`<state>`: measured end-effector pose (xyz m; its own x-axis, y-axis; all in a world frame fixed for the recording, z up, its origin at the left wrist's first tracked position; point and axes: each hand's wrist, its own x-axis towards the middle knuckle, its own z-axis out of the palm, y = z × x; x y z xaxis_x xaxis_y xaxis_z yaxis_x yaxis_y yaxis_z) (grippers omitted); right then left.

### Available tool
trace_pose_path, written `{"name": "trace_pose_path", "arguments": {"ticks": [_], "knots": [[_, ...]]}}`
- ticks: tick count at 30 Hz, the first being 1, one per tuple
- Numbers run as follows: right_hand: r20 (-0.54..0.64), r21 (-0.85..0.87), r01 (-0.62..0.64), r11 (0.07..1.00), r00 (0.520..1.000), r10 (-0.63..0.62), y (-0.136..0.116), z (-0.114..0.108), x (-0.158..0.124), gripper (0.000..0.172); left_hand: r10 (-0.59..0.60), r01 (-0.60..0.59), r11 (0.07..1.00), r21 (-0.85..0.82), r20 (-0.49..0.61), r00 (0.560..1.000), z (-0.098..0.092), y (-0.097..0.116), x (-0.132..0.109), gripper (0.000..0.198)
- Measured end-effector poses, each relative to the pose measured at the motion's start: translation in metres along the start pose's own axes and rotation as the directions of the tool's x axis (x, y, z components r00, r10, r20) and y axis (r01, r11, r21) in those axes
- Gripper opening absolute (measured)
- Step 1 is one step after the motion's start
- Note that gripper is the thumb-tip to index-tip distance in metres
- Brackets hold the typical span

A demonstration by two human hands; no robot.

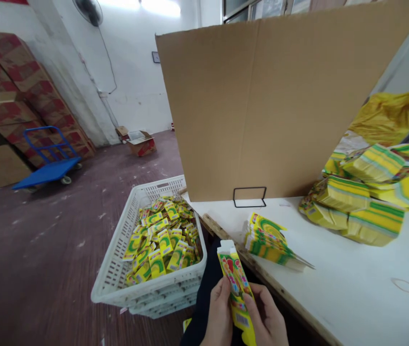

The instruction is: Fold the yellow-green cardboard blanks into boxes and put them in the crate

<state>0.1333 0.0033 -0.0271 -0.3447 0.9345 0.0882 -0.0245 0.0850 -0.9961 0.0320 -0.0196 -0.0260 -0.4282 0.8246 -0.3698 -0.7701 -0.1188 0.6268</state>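
Between my two hands is a yellow and green printed carton (236, 283), held upright at a slant with its white end flaps standing up at the top. My left hand (220, 312) grips its left edge with the thumb on the front. On the other edge my right hand (265, 312) pinches it, thumb across the lower front. Just beyond, on the white table (363, 274), leans a stack of flat cartons (267, 240) of the same print. To the left stands a white plastic crate (117, 259) holding many small yellow-green cartons (164, 240).
A large cardboard sheet (254, 105) stands upright on the table behind a black wire stand (249, 197). Bundles of flat cartons (370, 192) are piled at the right by a yellow bag (388, 117). A blue trolley (47, 172) and stacked boxes (24, 86) are at the far left.
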Motion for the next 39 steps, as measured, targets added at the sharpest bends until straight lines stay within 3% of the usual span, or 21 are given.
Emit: {"name": "trace_pose_path", "arguments": {"ticks": [5, 10, 17, 26, 30, 33, 35, 37, 39], "knots": [[-0.013, -0.026, -0.012, 1.000, 1.000, 0.011, 0.002, -0.001, 0.000, 0.039, 0.021, -0.021, 0.999, 0.043, -0.017, 1.000, -0.001, 0.000, 0.002, 0.046], [-0.059, 0.034, -0.015, 0.999, 0.998, 0.017, 0.007, -0.003, 0.002, 0.036, -0.021, 0.019, 0.998, 0.065, 0.033, 0.999, 0.000, -0.005, -0.004, 0.049], [-0.036, 0.051, -0.019, 0.998, 0.999, 0.021, 0.009, -0.005, 0.002, 0.031, 0.015, -0.021, 0.993, 0.113, 0.058, 0.998, -0.005, -0.008, -0.003, 0.045], [-0.091, 0.082, -0.003, 0.997, 0.996, 0.010, 0.006, -0.003, 0.002, 0.035, 0.018, -0.037, 0.985, 0.166, 0.110, 0.994, -0.011, -0.016, -0.006, 0.046], [-0.066, 0.023, 0.046, 0.999, 0.997, -0.044, -0.001, -0.011, 0.003, 0.029, -0.002, -0.029, 0.979, 0.201, 0.153, 0.988, -0.013, -0.007, 0.001, 0.054], [0.062, -0.179, 0.243, 0.953, 0.970, -0.236, -0.013, -0.033, 0.008, 0.016, -0.030, 0.008, 0.976, 0.218, 0.098, 0.995, -0.022, 0.021, 0.016, 0.069], [0.242, -0.324, 0.418, 0.849, 0.904, -0.352, -0.021, -0.050, 0.011, 0.015, -0.003, -0.016, 0.951, 0.309, 0.060, 0.998, -0.032, 0.046, 0.026, 0.072], [0.430, -0.423, 0.545, 0.724, 0.824, -0.369, -0.026, -0.060, 0.011, 0.024, 0.047, -0.124, 0.877, 0.463, 0.175, 0.984, -0.042, 0.070, 0.030, 0.074], [0.553, -0.484, 0.615, 0.623, 0.766, -0.327, -0.025, -0.062, 0.009, 0.027, -0.010, -0.232, 0.738, 0.633, 0.355, 0.935, -0.048, 0.085, 0.025, 0.077]]}}
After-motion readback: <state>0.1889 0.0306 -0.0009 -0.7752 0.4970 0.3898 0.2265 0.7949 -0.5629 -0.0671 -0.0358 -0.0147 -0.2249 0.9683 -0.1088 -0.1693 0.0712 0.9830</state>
